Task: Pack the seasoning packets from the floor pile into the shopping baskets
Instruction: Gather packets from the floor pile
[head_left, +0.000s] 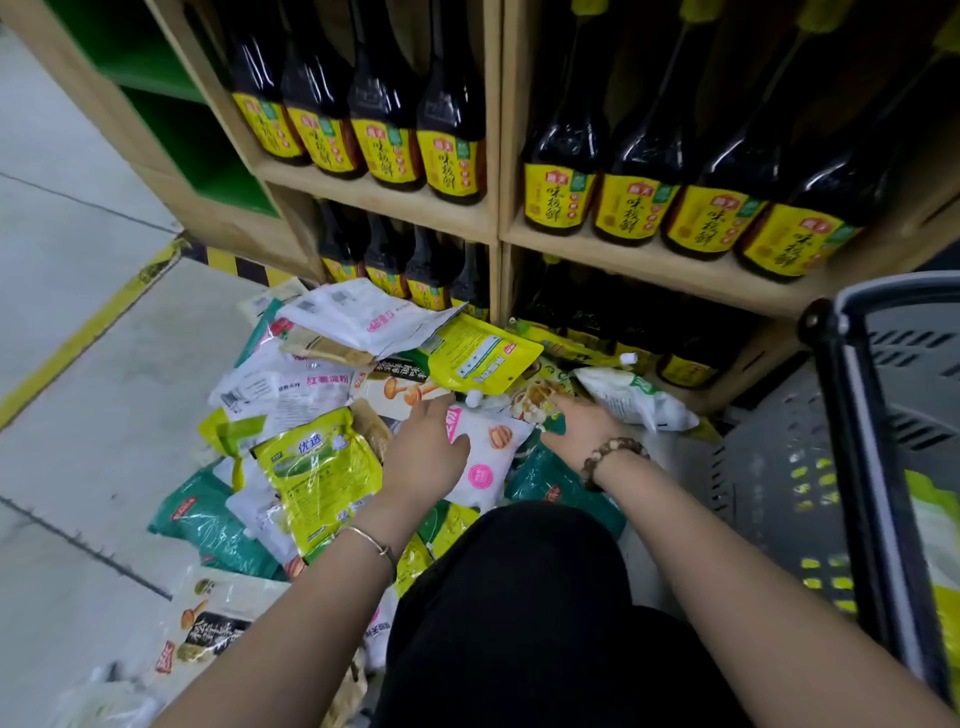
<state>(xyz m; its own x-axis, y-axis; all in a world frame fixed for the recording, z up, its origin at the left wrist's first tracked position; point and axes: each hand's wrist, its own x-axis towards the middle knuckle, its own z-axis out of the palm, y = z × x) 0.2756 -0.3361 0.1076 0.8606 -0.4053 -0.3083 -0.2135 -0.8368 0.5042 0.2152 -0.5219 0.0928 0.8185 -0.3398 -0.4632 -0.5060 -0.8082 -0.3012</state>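
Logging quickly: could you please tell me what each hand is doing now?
Left hand: on white packet, grip unclear.
Right hand: reaching into pile, grip unclear.

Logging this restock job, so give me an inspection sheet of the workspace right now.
Surface: grey floor, yellow line.
Job's things: packets piled on floor; grey basket at right, some packets inside.
Clutter: nothing seen.
Grips: left hand on a white packet, thumb over it; right hand reaches into pile, fingers straight.
Cables: nothing seen.
Surroundings: wooden shelves of dark bottles.
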